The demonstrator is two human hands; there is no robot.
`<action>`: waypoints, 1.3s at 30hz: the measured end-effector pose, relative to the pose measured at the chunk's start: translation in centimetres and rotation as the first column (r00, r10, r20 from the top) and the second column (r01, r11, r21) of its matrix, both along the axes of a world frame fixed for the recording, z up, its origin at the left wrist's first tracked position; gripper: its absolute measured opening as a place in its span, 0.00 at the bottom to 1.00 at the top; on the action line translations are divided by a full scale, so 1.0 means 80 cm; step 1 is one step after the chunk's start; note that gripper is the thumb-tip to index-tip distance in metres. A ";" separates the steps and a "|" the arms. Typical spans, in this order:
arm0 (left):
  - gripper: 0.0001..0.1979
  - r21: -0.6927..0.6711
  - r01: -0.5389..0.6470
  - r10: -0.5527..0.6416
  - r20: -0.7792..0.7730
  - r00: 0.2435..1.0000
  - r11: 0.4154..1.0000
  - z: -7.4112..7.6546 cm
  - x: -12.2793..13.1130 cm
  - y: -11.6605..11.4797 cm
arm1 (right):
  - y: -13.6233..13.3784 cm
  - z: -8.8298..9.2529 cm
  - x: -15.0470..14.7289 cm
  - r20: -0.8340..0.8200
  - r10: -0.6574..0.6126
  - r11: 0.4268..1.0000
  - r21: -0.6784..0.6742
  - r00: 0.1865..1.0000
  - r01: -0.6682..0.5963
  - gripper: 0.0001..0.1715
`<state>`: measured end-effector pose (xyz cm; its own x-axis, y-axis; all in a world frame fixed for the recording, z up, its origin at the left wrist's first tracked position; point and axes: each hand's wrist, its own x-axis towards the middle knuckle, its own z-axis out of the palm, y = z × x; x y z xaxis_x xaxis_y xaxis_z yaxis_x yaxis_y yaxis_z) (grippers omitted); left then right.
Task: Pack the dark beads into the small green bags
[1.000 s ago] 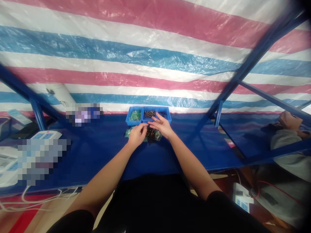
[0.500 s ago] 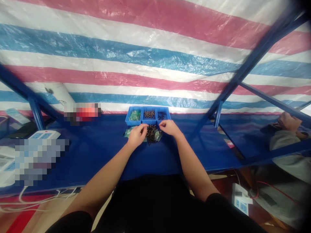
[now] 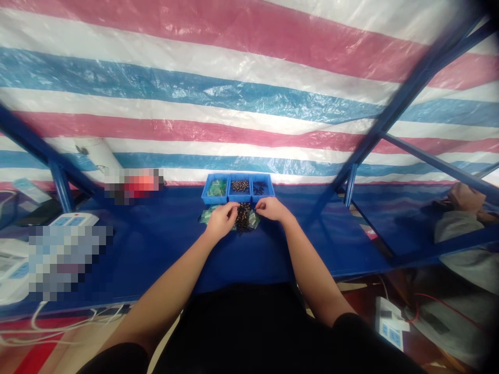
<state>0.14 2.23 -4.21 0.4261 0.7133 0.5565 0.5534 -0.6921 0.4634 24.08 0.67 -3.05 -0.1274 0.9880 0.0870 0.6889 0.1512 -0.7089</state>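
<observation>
My left hand (image 3: pixel 223 220) is pinched closed at the left side of a pile of small black and brass-coloured parts (image 3: pixel 244 218); whatever its fingertips hold is too small to make out. On the pile's right, my right hand (image 3: pixel 272 209) is also closed in a pinch, its contents hidden. Green and clear small packets (image 3: pixel 205 215) lie beside and partly under the left hand. Just behind stand three joined blue bins: the left bin (image 3: pixel 214 199) holds green pieces, the middle bin (image 3: pixel 239 198) brass-and-black parts, the right bin (image 3: pixel 268 182) dark slim pieces.
Blue table (image 3: pixel 156 244) under a striped plastic sheet (image 3: pixel 234 98). Power strips (image 3: pixel 74 220) and a blurred-out patch sit at left, a red blurred object (image 3: pixel 138 184) at back left. Blue frame bars (image 3: pixel 358 150) rise at right, beyond them another person's hand (image 3: pixel 465 197).
Both hands stay over the pile, with the right fingertips shifted slightly toward it. The whole view has moved down a little. The bins look the same.
</observation>
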 end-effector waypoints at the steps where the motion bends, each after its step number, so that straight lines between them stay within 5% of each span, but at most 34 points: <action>1: 0.13 0.014 -0.003 0.003 -0.010 1.000 1.000 0.000 0.000 0.000 | 0.000 0.001 -0.002 -0.066 0.001 1.000 0.014 0.998 0.000 0.08; 6: 0.13 0.087 0.040 -0.033 -0.081 0.996 0.995 0.001 0.003 0.002 | -0.006 0.014 -0.014 -0.433 0.083 0.992 -0.045 0.897 -0.114 0.17; 10: 0.13 0.111 0.063 -0.053 -0.094 0.994 0.992 -0.001 0.004 0.004 | -0.011 0.020 -0.025 -0.557 0.120 0.985 -0.038 0.822 -0.170 0.20; 39: 0.14 0.132 0.107 -0.091 -0.120 0.989 0.985 0.003 0.001 0.002 | -0.017 0.022 -0.044 -0.592 0.160 0.980 0.002 0.790 -0.198 0.22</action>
<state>0.19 2.38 -3.97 0.5568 0.5843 0.5903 0.5223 -0.7989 0.2981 20.57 -0.71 -1.27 -0.2454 0.9582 0.1474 0.1032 0.1770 -0.9788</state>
